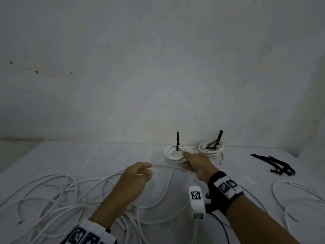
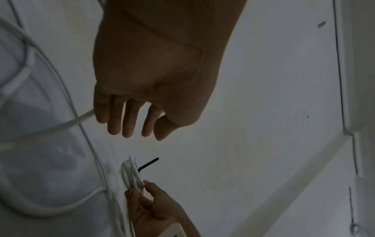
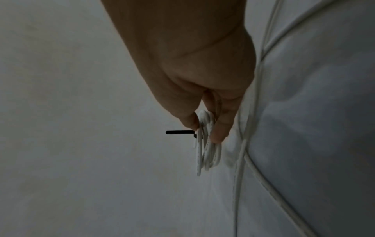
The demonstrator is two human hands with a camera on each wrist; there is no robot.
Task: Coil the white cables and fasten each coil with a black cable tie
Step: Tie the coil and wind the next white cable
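Observation:
A white cable coil (image 1: 171,154) with an upright black cable tie (image 1: 177,141) lies at the back of the table. My right hand (image 1: 184,159) pinches its near side between thumb and fingers. The right wrist view shows the coil (image 3: 207,154) edge-on in my right hand (image 3: 205,129), its tie (image 3: 179,132) sticking out sideways. My left hand (image 1: 149,170) hovers just left of the coil. In the left wrist view its fingers (image 2: 129,121) hang straight and hold nothing. A loose white cable (image 1: 163,166) runs from behind that hand to the coil.
A second tied coil (image 1: 211,148) sits to the right at the back wall. Several loose black ties (image 1: 274,164) lie at the far right. Tangled white cables (image 1: 52,196) cover the near left, and another cable loop (image 1: 290,187) lies near right.

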